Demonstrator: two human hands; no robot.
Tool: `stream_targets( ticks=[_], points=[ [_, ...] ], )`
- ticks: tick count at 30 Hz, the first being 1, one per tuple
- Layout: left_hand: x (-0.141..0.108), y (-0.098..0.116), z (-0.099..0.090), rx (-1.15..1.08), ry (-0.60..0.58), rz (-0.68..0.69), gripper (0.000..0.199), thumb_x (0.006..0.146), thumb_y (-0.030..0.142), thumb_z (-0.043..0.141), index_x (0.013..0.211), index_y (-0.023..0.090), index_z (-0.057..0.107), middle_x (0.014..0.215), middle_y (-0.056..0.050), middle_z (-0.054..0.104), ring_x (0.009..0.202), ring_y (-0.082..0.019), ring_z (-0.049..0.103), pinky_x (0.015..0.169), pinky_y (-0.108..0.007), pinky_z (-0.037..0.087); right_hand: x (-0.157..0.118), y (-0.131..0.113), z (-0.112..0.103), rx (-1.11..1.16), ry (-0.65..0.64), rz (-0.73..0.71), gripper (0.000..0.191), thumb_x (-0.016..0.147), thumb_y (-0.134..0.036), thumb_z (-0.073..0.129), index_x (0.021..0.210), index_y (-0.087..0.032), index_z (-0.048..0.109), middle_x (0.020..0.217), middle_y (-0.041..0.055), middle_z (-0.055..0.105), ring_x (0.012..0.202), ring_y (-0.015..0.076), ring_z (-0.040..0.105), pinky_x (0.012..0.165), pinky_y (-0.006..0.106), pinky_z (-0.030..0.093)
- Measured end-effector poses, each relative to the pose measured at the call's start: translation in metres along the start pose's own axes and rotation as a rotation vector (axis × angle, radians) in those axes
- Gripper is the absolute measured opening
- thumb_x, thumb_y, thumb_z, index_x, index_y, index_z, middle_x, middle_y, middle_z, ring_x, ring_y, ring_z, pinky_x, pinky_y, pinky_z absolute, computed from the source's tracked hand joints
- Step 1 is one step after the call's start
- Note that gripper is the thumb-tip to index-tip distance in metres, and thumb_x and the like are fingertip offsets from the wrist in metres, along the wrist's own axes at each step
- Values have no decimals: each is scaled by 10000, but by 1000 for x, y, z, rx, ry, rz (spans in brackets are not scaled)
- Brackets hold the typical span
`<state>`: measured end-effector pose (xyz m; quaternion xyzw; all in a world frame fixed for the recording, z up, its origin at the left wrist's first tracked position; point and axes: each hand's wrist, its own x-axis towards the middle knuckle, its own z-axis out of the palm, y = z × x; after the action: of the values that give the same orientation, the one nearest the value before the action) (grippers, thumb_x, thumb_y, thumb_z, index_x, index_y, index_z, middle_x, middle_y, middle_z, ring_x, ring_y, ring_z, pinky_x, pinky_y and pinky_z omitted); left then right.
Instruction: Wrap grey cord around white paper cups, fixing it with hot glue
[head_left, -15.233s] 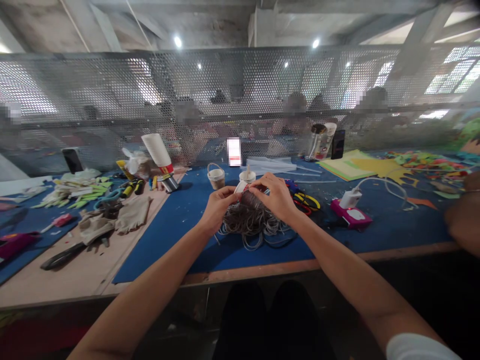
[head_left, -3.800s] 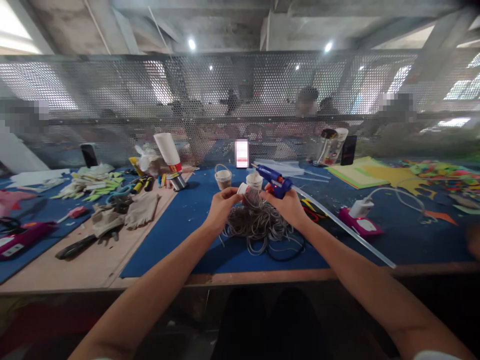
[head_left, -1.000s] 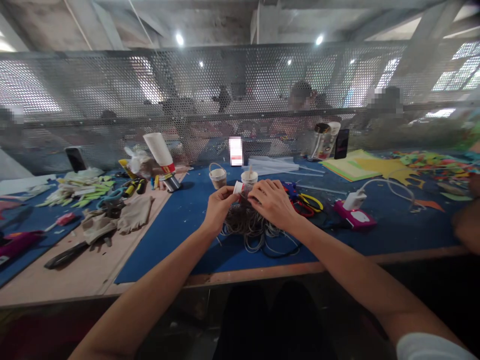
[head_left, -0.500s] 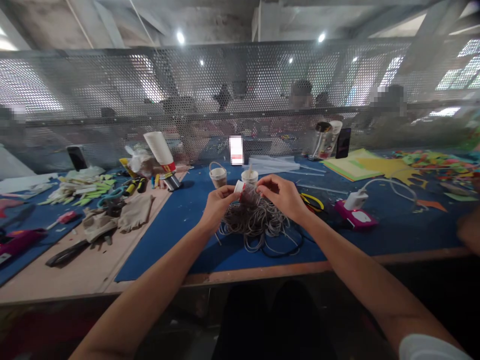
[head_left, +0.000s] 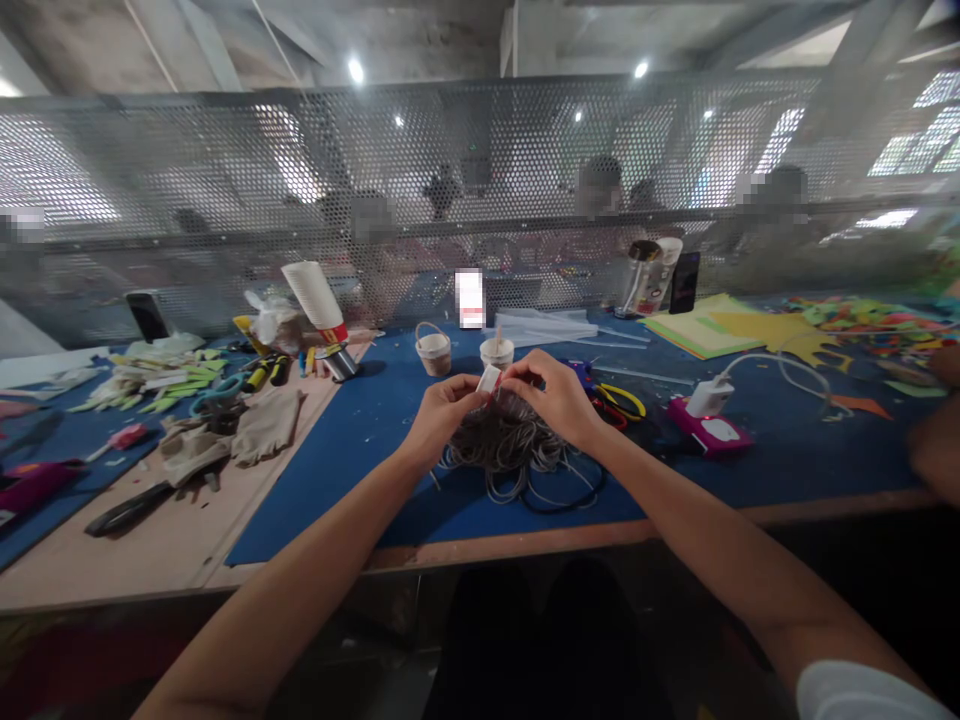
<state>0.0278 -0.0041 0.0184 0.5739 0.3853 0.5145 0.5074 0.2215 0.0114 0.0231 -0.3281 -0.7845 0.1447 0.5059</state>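
Between both hands is a small white and red object (head_left: pixel 490 379), too small to name. My left hand (head_left: pixel 444 408) pinches its left side, and my right hand (head_left: pixel 553 392) has its fingertips closed at its right edge. Below them lies a tangled heap of grey cord (head_left: pixel 510 445) on the blue mat (head_left: pixel 330 480). Just behind the hands stands a white cup (head_left: pixel 496 352) with a stick in it. A second cup (head_left: pixel 434 356) with an arched handle is to its left.
Yellow-handled pliers (head_left: pixel 622 402) and a magenta box with a white plug (head_left: pixel 712 430) lie to the right. Gloves (head_left: pixel 266 428), cutters and stacked paper cups (head_left: pixel 311 293) are on the left. A mesh screen (head_left: pixel 525 150) rises behind. Another person's hand (head_left: pixel 934 440) is at the right edge.
The white and red object has turned and sits more hidden between the fingers. Both hands have drawn closer together. The other person's hand at the right edge has shifted slightly.
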Motion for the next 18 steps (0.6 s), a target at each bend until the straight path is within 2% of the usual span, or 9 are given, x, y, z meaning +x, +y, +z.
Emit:
stream_targets(
  ticks=[6,14,18],
  points=[
    [0,-2,-2,-7,29,-19,217,707,301,766,866,154,746,805,-35,720,710,-149,608,689,-262,445,1,-2,0,147,-25,77,155,901,-350,635,900,-199,669,876,20,667,792,152,598,743,276,471],
    [2,-6,-1,-73,1,-89,196,711,295,743,864,174,735,754,-23,699,620,-130,577,589,-249,401,0,0,4,78,18,79,104,885,-295,646,863,-196,672,855,26,673,793,158,610,764,290,478],
    [2,-8,-3,-61,11,-83,155,737,297,705,824,172,741,724,-20,684,609,-124,559,586,-248,393,-1,2,7,56,37,71,100,886,-295,648,869,-201,674,870,29,679,786,155,613,762,291,481]
  ],
)
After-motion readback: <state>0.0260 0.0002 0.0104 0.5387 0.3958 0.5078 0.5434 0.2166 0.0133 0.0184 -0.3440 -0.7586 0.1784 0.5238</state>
